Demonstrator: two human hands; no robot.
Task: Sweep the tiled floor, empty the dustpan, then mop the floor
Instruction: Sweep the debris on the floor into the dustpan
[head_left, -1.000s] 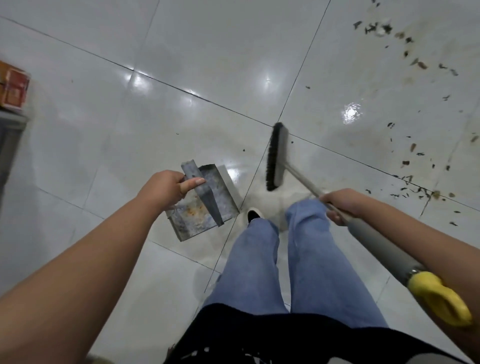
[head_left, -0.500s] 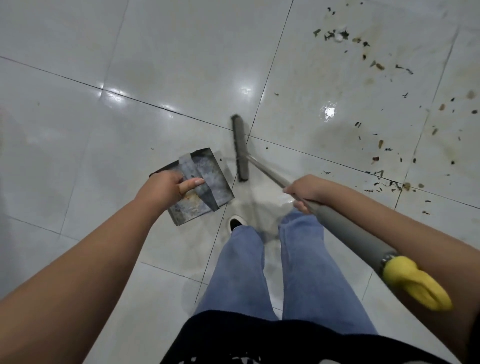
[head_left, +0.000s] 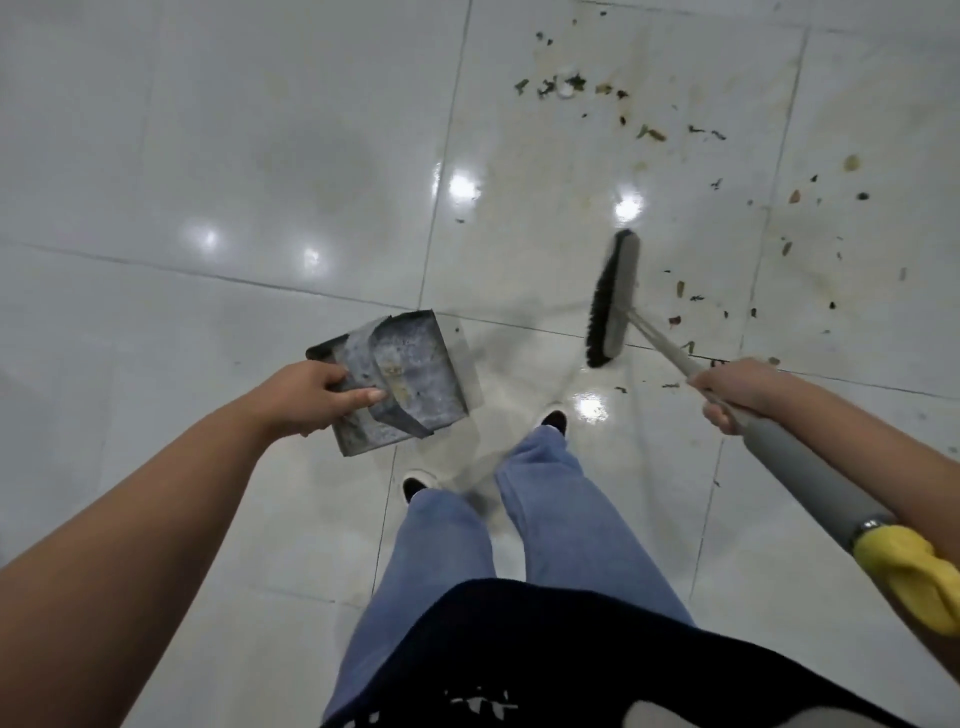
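Note:
My left hand (head_left: 311, 392) grips the handle of a worn grey metal dustpan (head_left: 410, 364), held above the white tiled floor (head_left: 260, 156) left of centre. My right hand (head_left: 737, 389) grips the grey shaft of a broom (head_left: 613, 299). Its black-bristled head points away from me at centre right, and a yellow cap (head_left: 909, 577) ends the handle by my right forearm. Scattered dark scraps of debris (head_left: 649, 130) lie on the stained tiles at the upper right, beyond and to the right of the broom head.
My legs in blue jeans (head_left: 519, 519) and dark shoes stand between the dustpan and the broom. Glossy tiles with dark grout lines stretch to the left and ahead, with light glare spots near the middle.
The view has swung left to right and I have stepped forward. The broom head moved from beside the dustpan out to the right, toward the debris. The dustpan stays in my left hand.

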